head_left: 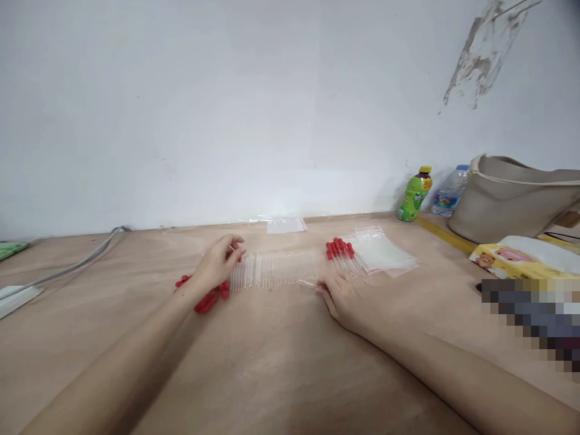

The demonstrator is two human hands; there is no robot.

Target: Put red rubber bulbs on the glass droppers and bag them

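Note:
My left hand (221,261) is curled closed above the left end of a row of clear dropper tubes (274,270), with a red rubber bulb (240,260) showing at its fingers. Loose red bulbs (208,301) lie in a pile under and beside my left wrist. At the right end of the row, my right hand (339,297) pinches a clear tube (308,283) that points left. Just beyond that hand lies a bunch of droppers with red bulbs (339,249) on their ends, partly on clear zip bags (385,251).
Another zip bag (285,226) lies by the wall. A green bottle (414,194), a water bottle (448,192) and a grey-beige bin (512,199) stand at the right. Nearer is a yellow tissue pack (512,257). A grey cable (86,264) crosses the left side.

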